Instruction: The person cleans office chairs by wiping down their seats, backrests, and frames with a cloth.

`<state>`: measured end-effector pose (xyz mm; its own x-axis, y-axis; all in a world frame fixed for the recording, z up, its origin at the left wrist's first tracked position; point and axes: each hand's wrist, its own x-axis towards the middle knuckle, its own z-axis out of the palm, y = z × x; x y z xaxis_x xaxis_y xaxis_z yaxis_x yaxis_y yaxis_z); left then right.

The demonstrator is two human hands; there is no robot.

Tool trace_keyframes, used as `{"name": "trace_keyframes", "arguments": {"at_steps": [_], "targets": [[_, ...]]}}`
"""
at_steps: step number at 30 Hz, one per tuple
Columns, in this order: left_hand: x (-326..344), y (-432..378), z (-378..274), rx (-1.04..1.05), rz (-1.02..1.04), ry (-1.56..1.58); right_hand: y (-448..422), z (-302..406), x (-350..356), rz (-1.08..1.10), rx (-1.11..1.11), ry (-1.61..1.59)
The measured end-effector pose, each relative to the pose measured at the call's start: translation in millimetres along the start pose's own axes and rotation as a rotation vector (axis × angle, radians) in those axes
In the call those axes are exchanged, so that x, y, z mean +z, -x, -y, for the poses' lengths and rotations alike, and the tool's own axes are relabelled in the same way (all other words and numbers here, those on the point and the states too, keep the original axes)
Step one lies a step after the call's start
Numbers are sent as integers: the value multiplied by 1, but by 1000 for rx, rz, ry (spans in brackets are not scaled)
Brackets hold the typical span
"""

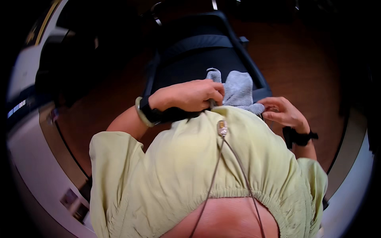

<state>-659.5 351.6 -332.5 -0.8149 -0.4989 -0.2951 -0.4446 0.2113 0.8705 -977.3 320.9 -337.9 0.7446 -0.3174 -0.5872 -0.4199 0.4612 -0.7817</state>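
Note:
A grey, soft-textured cloth (238,89) is bunched in front of my waist, with folds sticking up and one end trailing to the right. My left hand (193,94) has its fingers curled round the left part of this cloth, and some of it shows above the knuckles. The right end of the cloth lies between the fingertips and thumb of my right hand (281,111). The hem of my pale green top hides the cloth's lower edge.
Beyond the cloth is a dark framed piece of furniture (195,67) with a raised rim; its kind is unclear. Brown flooring (291,62) surrounds it. A pendant (222,128) on a cord hangs over my top. The outer areas are very dark.

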Motion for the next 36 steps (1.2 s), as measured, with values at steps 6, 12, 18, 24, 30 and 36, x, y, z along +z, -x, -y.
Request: {"name": "trace_keyframes", "arguments": {"at_steps": [6,12,18,24,30,36], "targets": [[35,117,-28,-353,-424,-153,-8,18,14,-345,-102,188],[108,211,-15,-719,-1040,26,-19,53,39,-598,-181,774],[85,250,19,-604,-966,603,-36,76,51,-503,-442,989],[17,266,111,-674,-1288,580,-35,80,51,-511,-387,1059],[-34,219,233,-718,-1055,373,-19,73,55,-564,-216,1104],[-2,166,330,-681,-781,119,-5,56,77,-733,-260,1139]]}}
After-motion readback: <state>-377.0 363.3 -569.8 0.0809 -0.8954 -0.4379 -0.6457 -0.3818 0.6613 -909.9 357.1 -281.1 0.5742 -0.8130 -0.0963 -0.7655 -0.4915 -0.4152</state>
